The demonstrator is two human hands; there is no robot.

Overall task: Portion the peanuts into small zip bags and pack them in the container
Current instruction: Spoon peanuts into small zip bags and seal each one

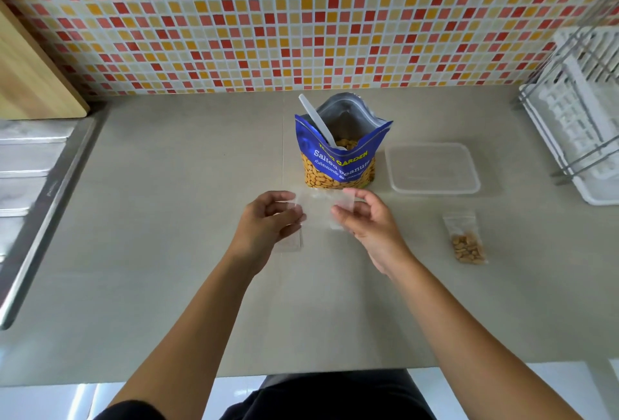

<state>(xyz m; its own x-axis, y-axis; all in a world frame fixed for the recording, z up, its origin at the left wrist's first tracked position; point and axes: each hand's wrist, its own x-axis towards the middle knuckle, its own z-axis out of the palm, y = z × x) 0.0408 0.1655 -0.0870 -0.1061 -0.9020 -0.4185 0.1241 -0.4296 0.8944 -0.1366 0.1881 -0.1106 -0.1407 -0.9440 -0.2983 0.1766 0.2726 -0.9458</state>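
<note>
A blue bag of salted peanuts (338, 158) stands open at the middle of the counter, with a white plastic spoon (318, 123) stuck in it. My left hand (268, 218) and my right hand (366, 215) hold an empty clear zip bag (316, 206) between them, just in front of the peanut bag. More clear bags (291, 242) seem to lie under my left hand. A filled small zip bag of peanuts (467, 240) lies on the counter to the right. A clear plastic container (432, 168), closed by its lid, sits right of the peanut bag.
A white dish rack (579, 118) with metal bars stands at the far right. A steel sink drainboard (30, 178) runs along the left, with a wooden board (30, 77) leaning behind it. The tiled wall (301, 17) closes the back.
</note>
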